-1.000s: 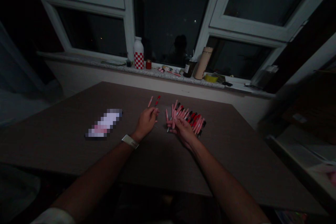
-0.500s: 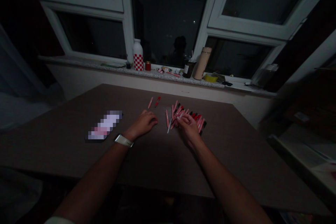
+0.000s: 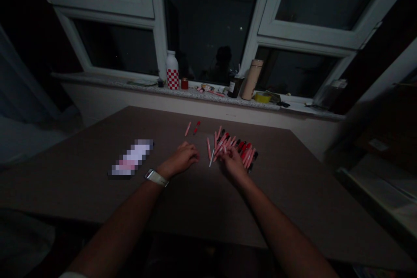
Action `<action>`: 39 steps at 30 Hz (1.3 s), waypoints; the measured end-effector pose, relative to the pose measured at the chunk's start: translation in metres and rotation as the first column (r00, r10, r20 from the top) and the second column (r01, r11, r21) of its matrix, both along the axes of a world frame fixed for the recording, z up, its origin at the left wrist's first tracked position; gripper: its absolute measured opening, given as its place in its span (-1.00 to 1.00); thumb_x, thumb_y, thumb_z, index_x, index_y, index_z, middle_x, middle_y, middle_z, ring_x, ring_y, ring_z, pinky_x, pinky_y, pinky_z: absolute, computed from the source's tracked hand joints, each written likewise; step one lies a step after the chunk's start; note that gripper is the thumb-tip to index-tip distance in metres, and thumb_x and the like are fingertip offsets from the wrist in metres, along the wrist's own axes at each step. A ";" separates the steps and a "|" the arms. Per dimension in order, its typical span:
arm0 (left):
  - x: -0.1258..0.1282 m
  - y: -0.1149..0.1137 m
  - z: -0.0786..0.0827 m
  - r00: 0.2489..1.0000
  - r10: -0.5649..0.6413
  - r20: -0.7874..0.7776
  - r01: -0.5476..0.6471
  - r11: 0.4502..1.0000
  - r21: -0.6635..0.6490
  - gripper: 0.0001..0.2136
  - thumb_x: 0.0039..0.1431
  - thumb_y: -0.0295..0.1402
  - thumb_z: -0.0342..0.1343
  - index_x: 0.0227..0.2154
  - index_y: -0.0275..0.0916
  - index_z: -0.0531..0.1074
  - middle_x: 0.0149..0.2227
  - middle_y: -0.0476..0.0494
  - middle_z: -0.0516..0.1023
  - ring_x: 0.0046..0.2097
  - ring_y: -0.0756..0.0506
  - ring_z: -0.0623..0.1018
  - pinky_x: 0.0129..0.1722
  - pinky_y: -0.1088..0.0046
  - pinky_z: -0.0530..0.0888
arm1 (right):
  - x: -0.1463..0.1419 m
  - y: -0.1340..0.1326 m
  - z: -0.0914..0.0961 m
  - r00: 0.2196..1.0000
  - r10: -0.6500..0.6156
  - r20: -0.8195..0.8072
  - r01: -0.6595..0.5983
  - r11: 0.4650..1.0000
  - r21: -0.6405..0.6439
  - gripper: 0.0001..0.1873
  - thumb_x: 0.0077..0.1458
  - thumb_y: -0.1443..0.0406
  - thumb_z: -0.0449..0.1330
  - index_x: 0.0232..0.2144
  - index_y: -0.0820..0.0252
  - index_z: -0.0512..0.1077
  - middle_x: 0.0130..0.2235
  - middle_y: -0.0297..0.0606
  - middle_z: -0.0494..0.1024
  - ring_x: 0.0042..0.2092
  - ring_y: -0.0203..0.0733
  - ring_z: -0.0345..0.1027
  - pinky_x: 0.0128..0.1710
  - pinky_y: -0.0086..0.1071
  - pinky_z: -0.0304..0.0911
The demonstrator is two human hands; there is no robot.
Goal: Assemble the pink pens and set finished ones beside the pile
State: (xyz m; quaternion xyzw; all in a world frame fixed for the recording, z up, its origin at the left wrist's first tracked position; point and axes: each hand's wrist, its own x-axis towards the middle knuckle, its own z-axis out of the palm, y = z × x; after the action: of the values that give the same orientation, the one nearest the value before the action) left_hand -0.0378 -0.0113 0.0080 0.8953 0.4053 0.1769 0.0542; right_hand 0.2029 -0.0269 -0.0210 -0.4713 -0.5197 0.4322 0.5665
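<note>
- R hand (image 3: 232, 161): fingers curled together, tips at near edge of heap of slim pink & red tubes (image 3: 245, 150); can't tell if clamped on any
- heap: on table, right of centre, tubes lying roughly side by side, some w/ black ends
- just L of heap: pale pink tube (image 3: 208, 148) & thin white stick (image 3: 211, 157), near R fingers
- L hand (image 3: 180, 159): palm down, fingers together & curled, nothing visible in them
- past L fingers: lone pink tube (image 3: 188, 129) & lone red tube (image 3: 196, 127), close together, apart from heap
- white watch (image 3: 156, 177) on L wrist
- L of watch: pixelated object (image 3: 132, 157), too blurred to name
- all on brown table (image 3: 81, 186)
- beyond, on stone window sill (image 3: 114, 80): white bottle w/ red check (image 3: 172, 76), tan flask (image 3: 252, 79), yellow tape roll (image 3: 262, 97)
</note>
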 end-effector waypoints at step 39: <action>0.018 -0.005 -0.004 0.960 0.178 0.217 -0.185 0.983 0.012 -0.85 0.32 -0.32 0.02 -0.23 -0.20 0.48 -0.23 -0.16 0.57 -0.11 -0.18 0.45 -0.11 0.31 0.35 | -0.032 -0.034 0.021 0.259 0.057 0.964 -0.095 0.995 -0.033 -0.44 0.22 0.16 0.11 0.16 0.41 0.37 -0.04 0.21 0.58 0.09 0.13 0.44 0.05 -0.23 0.24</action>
State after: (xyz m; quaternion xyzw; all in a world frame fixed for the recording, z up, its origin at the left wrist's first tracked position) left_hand -0.0198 -0.0167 0.0039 0.8308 0.4744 0.2834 0.0669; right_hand 0.1710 -0.0606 -0.0003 -0.6023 -0.7854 0.0759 0.1207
